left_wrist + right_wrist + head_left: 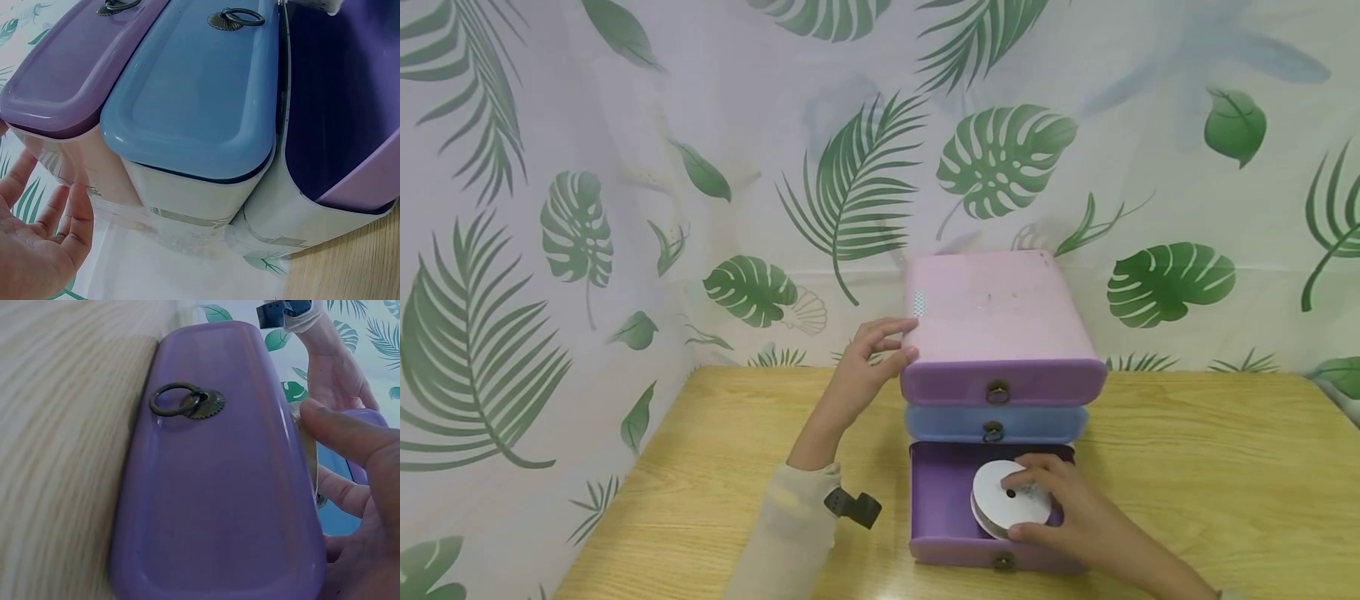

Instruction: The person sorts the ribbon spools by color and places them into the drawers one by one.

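My right hand (1067, 508) grips a white round spool (1009, 492) with a small dark centre hole, thumb at its front edge and fingers over its top. The spool is tilted inside the pulled-out bottom drawer (940, 492), which is purple. In the right wrist view the drawer front (219, 487) covers most of the spool. My left hand (861, 375) rests its fingertips against the left side of the pink top unit (992, 317). Its fingers are loosely extended in the left wrist view, beside the pale side wall (81, 162).
Above the open drawer sit a blue drawer (955, 423) and a purple top drawer (940, 383), both pushed in, with metal ring pulls. The stack stands on a wooden table (1210, 467) before a leaf-patterned cloth (872, 83). A black strap device (853, 507) is on the left wrist.
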`<state>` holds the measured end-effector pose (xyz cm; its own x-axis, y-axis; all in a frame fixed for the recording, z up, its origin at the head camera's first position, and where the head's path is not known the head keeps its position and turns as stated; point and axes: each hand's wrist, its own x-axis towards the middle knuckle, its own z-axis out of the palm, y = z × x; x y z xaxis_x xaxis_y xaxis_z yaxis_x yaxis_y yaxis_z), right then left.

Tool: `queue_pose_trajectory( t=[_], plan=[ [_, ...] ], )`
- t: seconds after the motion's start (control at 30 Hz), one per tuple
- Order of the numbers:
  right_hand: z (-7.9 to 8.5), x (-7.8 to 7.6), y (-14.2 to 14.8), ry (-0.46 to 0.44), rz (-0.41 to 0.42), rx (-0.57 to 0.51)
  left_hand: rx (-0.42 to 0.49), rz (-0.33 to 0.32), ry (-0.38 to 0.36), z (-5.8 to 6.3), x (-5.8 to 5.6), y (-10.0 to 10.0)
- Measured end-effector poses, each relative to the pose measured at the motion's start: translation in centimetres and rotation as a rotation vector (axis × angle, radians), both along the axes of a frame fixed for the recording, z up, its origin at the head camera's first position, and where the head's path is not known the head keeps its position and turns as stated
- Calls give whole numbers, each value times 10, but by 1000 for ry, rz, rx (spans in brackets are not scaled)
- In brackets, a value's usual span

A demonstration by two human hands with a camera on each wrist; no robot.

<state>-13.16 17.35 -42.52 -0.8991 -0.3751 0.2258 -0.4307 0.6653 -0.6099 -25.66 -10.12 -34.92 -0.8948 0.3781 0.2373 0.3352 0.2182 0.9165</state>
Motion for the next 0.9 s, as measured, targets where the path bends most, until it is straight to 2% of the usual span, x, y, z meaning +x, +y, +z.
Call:
queue_pose_trajectory(
  t=[0.3, 0.63, 0.9],
  plan=[
    [-3, -1, -2, -65, 30, 1, 7, -3, 2, -1, 0, 0],
    [-3, -3, -3, -58, 47, -7, 7, 0, 2, -1, -1, 0],
    [-3, -6, -4, -150, 66, -41, 2, -4, 3, -2, -2, -1]
  ],
)
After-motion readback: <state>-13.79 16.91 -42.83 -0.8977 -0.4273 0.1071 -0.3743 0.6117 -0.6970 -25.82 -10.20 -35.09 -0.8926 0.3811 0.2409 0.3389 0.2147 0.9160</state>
